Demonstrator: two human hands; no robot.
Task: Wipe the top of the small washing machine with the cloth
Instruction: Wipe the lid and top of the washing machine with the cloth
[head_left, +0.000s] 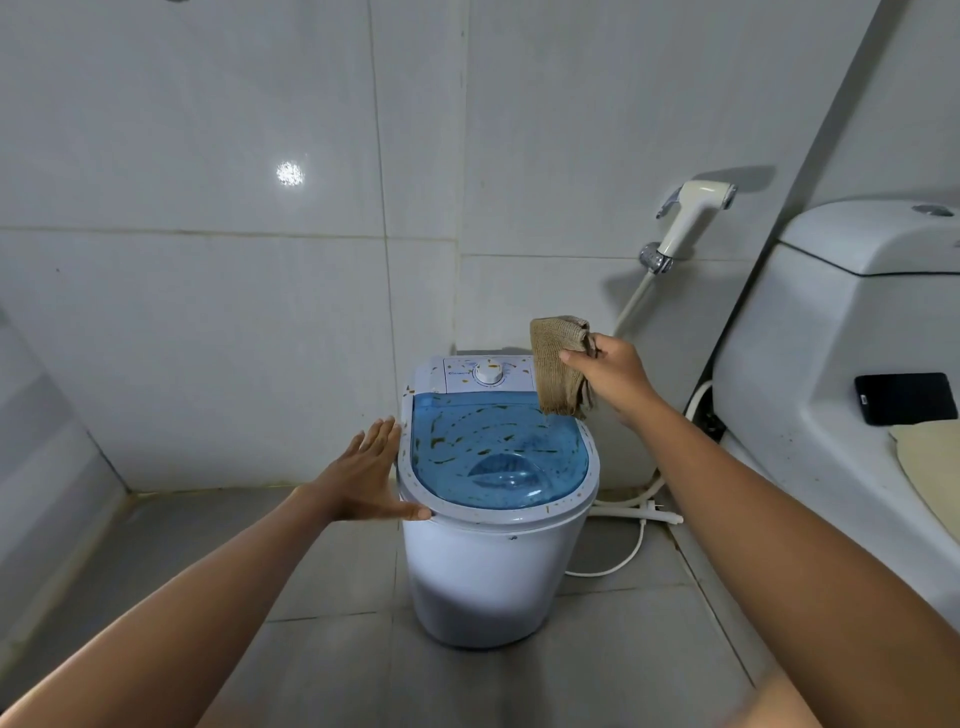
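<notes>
Standing on a tiled floor (322, 597), the small washing machine (493, 561) has a speckled blue lid (498, 457). The left hand (363, 483) rests flat-fingered against its rim. The right hand (608, 376) pinches a folded brown cloth (558, 366) just above the lid's far right corner.

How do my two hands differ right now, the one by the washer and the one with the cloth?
The left hand is flat with straight fingers against the rim of the small white washing machine with a blue see-through lid; the right hand pinches a folded tan cloth. The left sits low beside the lid; the right is raised above its far corner. Both are bare.
</notes>
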